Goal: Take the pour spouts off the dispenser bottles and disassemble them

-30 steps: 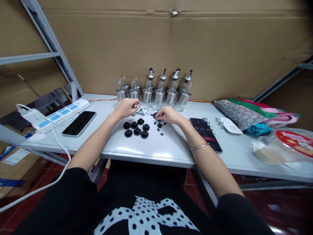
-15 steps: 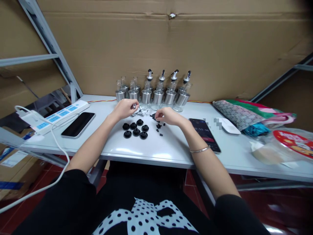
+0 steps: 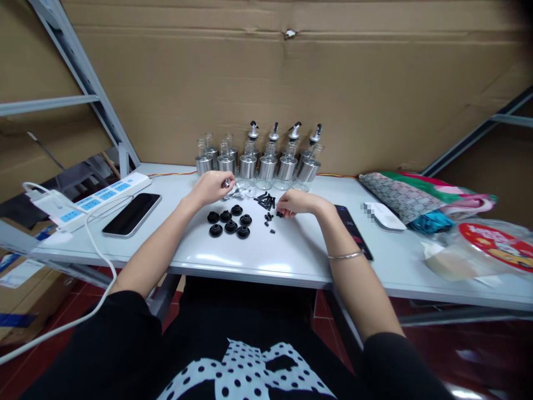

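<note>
My left hand (image 3: 211, 186) rests on the white table (image 3: 258, 250) and pinches a small metal pourer spout (image 3: 227, 182). More metal spouts (image 3: 240, 192) lie just right of it. My right hand (image 3: 296, 203) is curled over a scatter of small black plugs (image 3: 267, 203) and its fingertips pinch one at its left edge. Several black rubber stoppers (image 3: 230, 221) sit in a cluster in front of both hands. Behind them stands a row of glass-and-steel bottles (image 3: 266, 164); the right ones carry spouts, the left ones are bare.
A black phone (image 3: 131, 214) and a white power strip (image 3: 94, 200) with a cable lie at the left. Another phone (image 3: 353, 233) lies under my right wrist. A white mouse (image 3: 385, 216), patterned cloth bags (image 3: 420, 197) and plastic bags (image 3: 478, 250) are at the right. A cardboard wall (image 3: 291, 83) backs the table.
My right hand has shifted right and toward me, uncovering the pile of black plugs. My left hand has stayed in place with the spout.
</note>
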The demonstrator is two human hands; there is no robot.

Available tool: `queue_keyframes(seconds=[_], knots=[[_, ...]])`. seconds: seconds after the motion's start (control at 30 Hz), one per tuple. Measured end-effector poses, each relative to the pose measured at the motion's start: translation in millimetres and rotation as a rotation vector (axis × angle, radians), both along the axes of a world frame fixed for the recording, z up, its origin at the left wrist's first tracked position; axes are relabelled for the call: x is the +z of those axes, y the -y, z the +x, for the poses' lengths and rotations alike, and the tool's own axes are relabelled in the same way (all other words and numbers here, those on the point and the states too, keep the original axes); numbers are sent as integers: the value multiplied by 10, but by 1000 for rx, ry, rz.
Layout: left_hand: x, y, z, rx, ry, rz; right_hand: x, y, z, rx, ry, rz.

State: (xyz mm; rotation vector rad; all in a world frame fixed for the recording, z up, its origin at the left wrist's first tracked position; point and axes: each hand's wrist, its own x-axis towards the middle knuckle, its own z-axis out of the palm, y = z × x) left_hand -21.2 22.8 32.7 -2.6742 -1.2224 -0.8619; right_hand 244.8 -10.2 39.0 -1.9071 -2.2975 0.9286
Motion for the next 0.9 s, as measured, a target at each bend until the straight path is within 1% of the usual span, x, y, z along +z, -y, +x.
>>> queue_keyframes(seconds=[0.07,0.17,0.3,0.47,0.57,0.7,0.8,0.9], knots=[[-8,0,2,-9,-5,-4,10,16,-29,15,23,18],[-17,-3,4,-11,-9,-7,33,55,-96,94,106,72],[-21,-9,4,-6,-11,-6,58,92,-159,165,172,166],[-18,-9,0,-4,0,-15,72,81,-133,196,157,274],[-17,-9,-1,-4,3,-11,36,60,-140,247,112,319],[-16,-8,2,-8,-5,-12,-42,43,-200,325,112,306],[-15,-8,4,-1,-13,-13,-65,41,-233,325,129,284],[-13,-7,3,-7,-12,-7,-44,56,-245,305,134,276]])
